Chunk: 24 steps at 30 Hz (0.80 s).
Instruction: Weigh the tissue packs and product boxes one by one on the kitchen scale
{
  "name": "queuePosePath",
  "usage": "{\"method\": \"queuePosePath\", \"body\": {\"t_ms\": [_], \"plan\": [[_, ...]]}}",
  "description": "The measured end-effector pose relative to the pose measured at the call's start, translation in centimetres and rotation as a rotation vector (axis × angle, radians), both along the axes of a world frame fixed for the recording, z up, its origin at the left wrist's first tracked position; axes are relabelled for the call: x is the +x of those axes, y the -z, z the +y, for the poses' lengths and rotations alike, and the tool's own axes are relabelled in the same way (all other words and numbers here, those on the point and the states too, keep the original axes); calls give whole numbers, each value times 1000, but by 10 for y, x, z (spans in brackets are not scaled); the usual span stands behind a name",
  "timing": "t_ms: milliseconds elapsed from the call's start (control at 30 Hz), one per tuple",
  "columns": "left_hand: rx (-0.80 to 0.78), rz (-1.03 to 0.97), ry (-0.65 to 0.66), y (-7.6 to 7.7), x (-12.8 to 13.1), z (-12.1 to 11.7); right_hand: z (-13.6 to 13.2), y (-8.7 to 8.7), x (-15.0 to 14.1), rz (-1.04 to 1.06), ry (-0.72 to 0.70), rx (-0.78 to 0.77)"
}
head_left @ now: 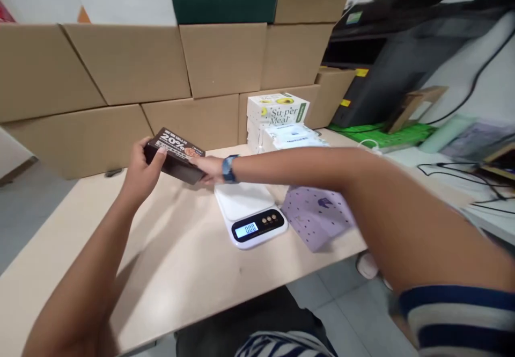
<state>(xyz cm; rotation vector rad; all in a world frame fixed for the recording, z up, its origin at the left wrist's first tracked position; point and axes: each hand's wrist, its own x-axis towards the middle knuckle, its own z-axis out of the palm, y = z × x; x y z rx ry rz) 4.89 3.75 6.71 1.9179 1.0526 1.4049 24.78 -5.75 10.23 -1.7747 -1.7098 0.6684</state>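
A dark brown box [175, 155] printed with "20%" is held tilted above the left part of the table. My left hand [145, 165] grips its left end, thumb on the printed face. At the opposite end my right hand [210, 169] is closed on the same box, a watch on its wrist. Just right of and below the box sits a white kitchen scale [246, 206], its lit display showing zeros. Beside the scale, partly under my right forearm, lies a purple patterned bag or pouch [316, 215].
White "Super Meal" boxes [277, 111] stand stacked at the back, with white-and-blue packs [295, 136] in front. Several cardboard boxes [223, 59] form a wall behind the table [193, 276]. At right are a dark printer-like machine [386, 72] and loose cables [450, 172].
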Motion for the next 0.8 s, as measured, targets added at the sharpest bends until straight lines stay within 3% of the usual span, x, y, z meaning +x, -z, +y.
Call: {"method": "queuePosePath", "body": {"t_ms": [133, 267, 333, 433, 533, 600, 700, 800], "plan": [[3, 91, 230, -20, 15, -64, -48, -6, 65, 259, 17, -366], [-224, 17, 424, -17, 35, -89, -81, -3, 120, 385, 156, -446], [-377, -66, 404, -3, 45, -95, -90, 0, 135, 329, 205, -382], [-531, -116, 351, 27, 54, -117, -100, 5, 142, -98, 128, -243], [-489, 17, 517, 60, 50, -154, -108, 10, 141, -705, 28, -83], [-371, 106, 593, 81, 46, -173, -110, 15, 142, -930, 33, 5], [-270, 156, 548, 107, 40, -180, -110, 30, 149, -988, 65, 191], [-292, 167, 518, 126, 35, -167, -111, 48, 158, -923, 33, 493]]}}
